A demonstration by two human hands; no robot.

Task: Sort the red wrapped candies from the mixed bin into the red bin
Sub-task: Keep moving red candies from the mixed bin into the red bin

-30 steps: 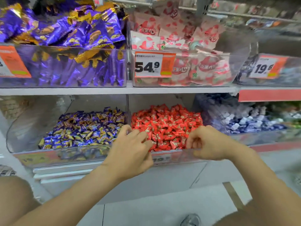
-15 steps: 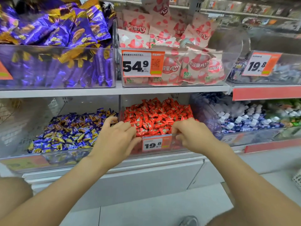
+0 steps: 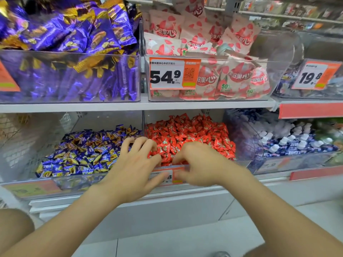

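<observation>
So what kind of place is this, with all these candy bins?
Most likely a shop's candy aisle: clear bins of wrapped sweets, like the red candies, sit on a white shelf, and a price tag reads 54.9.

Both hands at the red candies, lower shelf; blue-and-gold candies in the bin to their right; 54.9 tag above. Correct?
Wrong side: the head view shows the blue-and-gold candies left of the red candies, not right. Left hand and right hand are at the red candies on the lower shelf, 54.9 tag above.
</observation>
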